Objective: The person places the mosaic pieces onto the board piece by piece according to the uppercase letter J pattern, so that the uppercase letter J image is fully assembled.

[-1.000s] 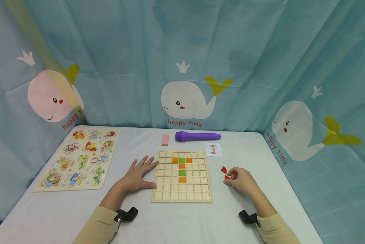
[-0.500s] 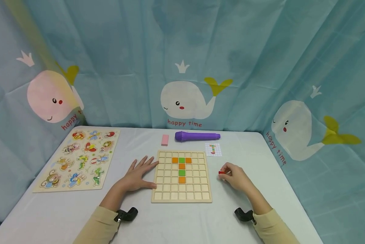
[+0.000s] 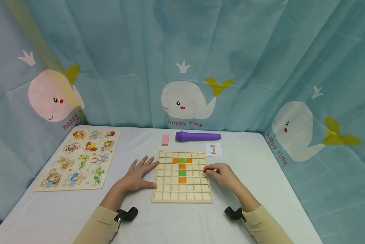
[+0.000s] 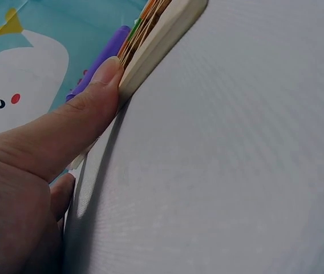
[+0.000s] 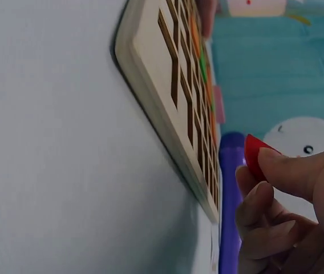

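Observation:
A wooden grid board (image 3: 166, 196) lies on the white table. Orange tiles (image 3: 182, 180) and green tiles (image 3: 182, 173) sit in its cells in a T shape. With fingers spread, my left hand (image 3: 135, 177) rests at the board's left edge; the left wrist view shows the thumb (image 4: 88, 108) against the rim. Thumb and fingers of my right hand (image 3: 224, 175) pinch a red quarter-circle tile (image 5: 253, 158) over the board's right edge. I cannot tell whether a second red tile is stacked with it.
Behind the board are a pink block (image 3: 165, 140), a purple microphone (image 3: 197, 136) and a small pattern card (image 3: 214, 149) showing a coloured figure on a grid. An insect picture puzzle (image 3: 89, 164) lies at the left. A whale-print curtain (image 3: 124, 95) hangs around the table.
My right hand has picked up the two red pieces from the table at the right and moved left to the board's right edge. My left hand has stayed in place.

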The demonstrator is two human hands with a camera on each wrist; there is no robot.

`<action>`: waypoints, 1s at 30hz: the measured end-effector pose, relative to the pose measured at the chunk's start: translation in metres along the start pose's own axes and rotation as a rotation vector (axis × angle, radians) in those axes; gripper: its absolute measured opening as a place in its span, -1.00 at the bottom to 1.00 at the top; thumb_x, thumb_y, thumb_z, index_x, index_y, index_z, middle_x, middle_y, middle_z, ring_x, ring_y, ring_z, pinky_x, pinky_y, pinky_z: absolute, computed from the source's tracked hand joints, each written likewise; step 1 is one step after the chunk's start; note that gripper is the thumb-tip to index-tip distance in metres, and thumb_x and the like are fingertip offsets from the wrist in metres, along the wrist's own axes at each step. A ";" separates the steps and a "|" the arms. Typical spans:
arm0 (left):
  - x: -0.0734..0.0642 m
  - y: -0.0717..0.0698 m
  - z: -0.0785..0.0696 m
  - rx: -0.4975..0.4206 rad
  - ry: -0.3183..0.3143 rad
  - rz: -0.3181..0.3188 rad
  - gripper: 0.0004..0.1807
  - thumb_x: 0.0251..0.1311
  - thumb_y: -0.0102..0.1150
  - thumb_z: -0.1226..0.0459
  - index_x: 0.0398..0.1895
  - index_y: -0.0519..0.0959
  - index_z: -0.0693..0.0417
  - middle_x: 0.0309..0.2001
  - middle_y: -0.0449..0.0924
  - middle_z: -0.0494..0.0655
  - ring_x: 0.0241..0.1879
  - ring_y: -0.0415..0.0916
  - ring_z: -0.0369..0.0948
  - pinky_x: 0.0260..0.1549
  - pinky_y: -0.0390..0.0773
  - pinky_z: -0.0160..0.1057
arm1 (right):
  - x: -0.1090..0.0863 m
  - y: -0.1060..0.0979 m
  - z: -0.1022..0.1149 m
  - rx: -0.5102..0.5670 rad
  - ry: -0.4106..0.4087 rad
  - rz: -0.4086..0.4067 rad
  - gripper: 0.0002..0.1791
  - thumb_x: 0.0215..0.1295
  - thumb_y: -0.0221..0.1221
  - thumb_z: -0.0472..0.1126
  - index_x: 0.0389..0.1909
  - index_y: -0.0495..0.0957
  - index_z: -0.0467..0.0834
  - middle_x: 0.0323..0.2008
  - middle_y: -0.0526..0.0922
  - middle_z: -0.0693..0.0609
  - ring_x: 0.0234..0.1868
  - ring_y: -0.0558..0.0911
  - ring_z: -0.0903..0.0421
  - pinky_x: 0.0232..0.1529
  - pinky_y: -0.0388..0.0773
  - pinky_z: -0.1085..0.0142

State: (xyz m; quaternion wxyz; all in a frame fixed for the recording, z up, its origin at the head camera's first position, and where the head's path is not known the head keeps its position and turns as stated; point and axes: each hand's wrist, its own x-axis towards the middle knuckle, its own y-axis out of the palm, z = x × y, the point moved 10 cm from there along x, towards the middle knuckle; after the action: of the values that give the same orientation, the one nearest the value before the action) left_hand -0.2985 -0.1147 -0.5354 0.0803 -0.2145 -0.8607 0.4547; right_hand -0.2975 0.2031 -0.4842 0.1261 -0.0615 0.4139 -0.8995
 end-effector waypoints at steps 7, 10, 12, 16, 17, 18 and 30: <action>0.000 0.000 -0.001 -0.003 -0.001 0.002 0.17 -0.13 0.41 -0.35 0.58 0.21 -0.18 0.63 -0.04 0.00 0.62 -0.31 0.13 0.51 -0.47 0.26 | 0.004 0.023 0.017 0.091 -0.016 0.057 -0.85 0.28 0.37 -0.12 -0.20 0.67 -0.07 -0.37 0.65 0.13 -0.45 0.53 0.21 -0.45 0.52 0.42; 0.000 0.000 0.000 0.001 -0.002 0.003 0.16 -0.13 0.41 -0.35 0.58 0.20 -0.19 0.63 -0.04 0.00 0.62 -0.31 0.13 0.51 -0.47 0.26 | 0.004 0.031 0.023 0.117 -0.018 0.076 -0.86 0.25 0.40 -0.10 -0.32 0.62 -0.02 -0.44 0.61 0.16 -0.45 0.54 0.20 -0.45 0.52 0.41; 0.000 0.000 -0.001 0.002 -0.002 0.002 0.16 -0.13 0.42 -0.35 0.58 0.20 -0.19 0.63 -0.04 0.00 0.62 -0.30 0.13 0.52 -0.46 0.26 | 0.004 0.037 0.029 0.124 -0.028 0.092 -0.87 0.25 0.40 -0.09 -0.35 0.63 0.02 -0.46 0.61 0.18 -0.45 0.54 0.20 -0.45 0.52 0.41; 0.000 -0.001 -0.001 -0.005 0.000 0.000 0.16 -0.13 0.42 -0.34 0.58 0.21 -0.19 0.63 -0.03 0.00 0.62 -0.30 0.14 0.51 -0.47 0.26 | 0.004 0.052 0.041 0.135 -0.056 0.132 -0.89 0.26 0.39 -0.07 -0.39 0.64 0.07 -0.49 0.62 0.21 -0.45 0.54 0.22 -0.42 0.52 0.42; 0.000 -0.001 -0.001 -0.006 -0.001 0.001 0.16 -0.13 0.42 -0.34 0.58 0.21 -0.19 0.63 -0.03 0.00 0.62 -0.30 0.14 0.51 -0.47 0.26 | 0.004 0.055 0.043 0.135 -0.068 0.140 -0.89 0.27 0.39 -0.07 -0.40 0.65 0.07 -0.49 0.63 0.22 -0.45 0.54 0.23 -0.41 0.53 0.42; 0.000 -0.001 -0.001 -0.007 0.000 0.000 0.16 -0.13 0.42 -0.34 0.58 0.21 -0.19 0.63 -0.03 0.00 0.62 -0.30 0.14 0.51 -0.46 0.26 | 0.003 0.058 0.046 0.133 -0.077 0.147 -0.89 0.27 0.38 -0.07 -0.40 0.65 0.08 -0.49 0.63 0.22 -0.45 0.54 0.24 -0.40 0.53 0.43; 0.000 -0.002 -0.002 -0.009 0.004 0.000 0.15 -0.12 0.44 -0.31 0.57 0.21 -0.17 0.63 -0.03 0.00 0.62 -0.30 0.14 0.51 -0.47 0.26 | 0.001 0.070 0.060 0.109 -0.093 0.133 -0.92 0.27 0.39 -0.12 -0.40 0.69 0.06 -0.51 0.65 0.23 -0.48 0.53 0.30 -0.42 0.51 0.46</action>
State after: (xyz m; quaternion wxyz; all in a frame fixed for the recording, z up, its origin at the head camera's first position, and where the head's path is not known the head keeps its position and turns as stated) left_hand -0.2986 -0.1139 -0.5330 0.0808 -0.2159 -0.8627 0.4502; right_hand -0.2735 0.1152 -0.4988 0.2079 -0.0686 0.3609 -0.9065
